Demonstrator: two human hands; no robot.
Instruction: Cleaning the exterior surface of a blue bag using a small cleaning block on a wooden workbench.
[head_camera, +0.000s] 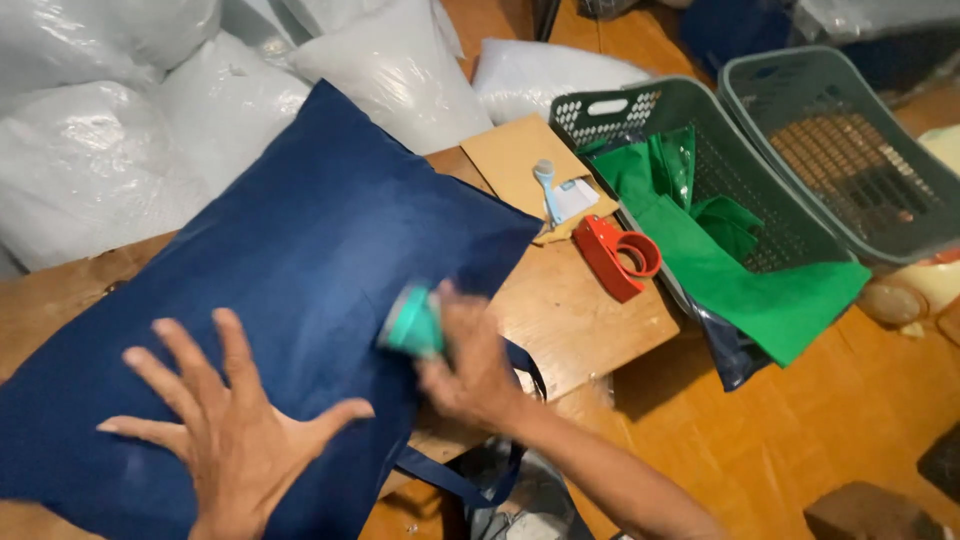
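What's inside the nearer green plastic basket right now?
Inside the nearer green plastic laundry basket lies folded bright green fabric, spilling over its front rim. The cloth covers whatever sits beneath it.

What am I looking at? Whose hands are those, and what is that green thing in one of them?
The camera sits on a person's head and looks down, so you see their own two hands. The left hand lies flat with fingers spread on a big dark blue pillow-shaped bag, which rests on a wooden table. The right hand holds a small teal roller-like tool against the blue cloth; it is blurred, so I cannot tell exactly what it is. Also on the table is a red tape dispenser. Beside it stand two grey-green plastic baskets, one with green cloth spilling out.
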